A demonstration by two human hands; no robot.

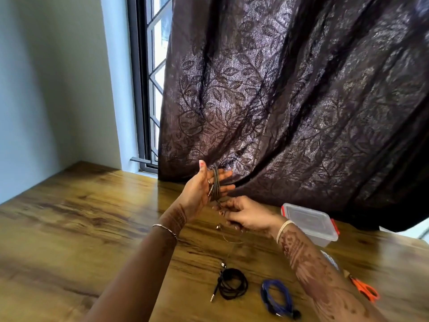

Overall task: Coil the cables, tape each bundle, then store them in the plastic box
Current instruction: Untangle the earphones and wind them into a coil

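My left hand [199, 191] is raised above the table [92, 217], palm turned inward, thumb pointing up and fingers [226, 175] held out straight and relaxed. The grey cable [215, 182] is wound in several loops around those straight fingers, with its metal plug lying against my palm just beside the loops. From the bottom of the loops the loose end drops to my right hand [248, 217], which sits just below and to the right; its fingertips are curled in and pinch the thin strand. Below that hand the cable hangs on in a slack curve, one earbud [218, 227] dangling above the wood. Nearer to me on the table lie a coiled black cable [232, 284] and, to its right, a coiled blue cable [277, 296], close together but apart. The plastic box [311, 221] stands beyond my right wrist with its lid on, by the dark curtain [301, 101]. Orange scissors [364, 290] lie to the right of my right forearm.
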